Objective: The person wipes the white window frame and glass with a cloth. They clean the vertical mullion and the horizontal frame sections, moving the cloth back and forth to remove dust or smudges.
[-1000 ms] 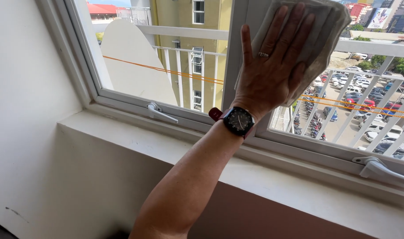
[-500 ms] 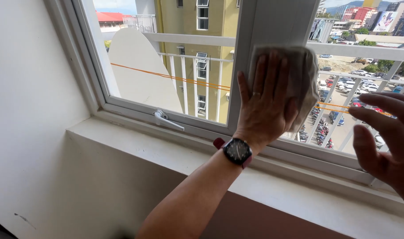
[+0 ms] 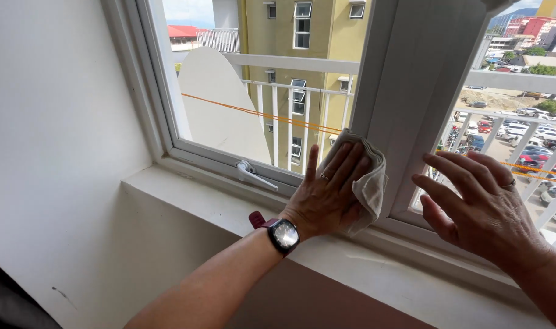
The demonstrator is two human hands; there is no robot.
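At the bottom of the white window frame (image 3: 412, 109), seen from the head camera, the left hand (image 3: 326, 195) lies flat and spread, its fingers stretched out, pressing a pale folded cloth (image 3: 366, 180) against the lower part of the frame's upright post, just above the sill (image 3: 229, 207). It grips nothing; the cloth is pinned under the palm and fingers. A dark watch (image 3: 284, 234) with a maroon strap sits on that wrist, and a ring shows on one finger. The right hand (image 3: 479, 207) is open too, fingers loosely spread, held at the right pane, just beside the post and holding nothing; whether it touches the glass cannot be told. A white window handle (image 3: 253, 175) lies on the left sash, near the left hand.
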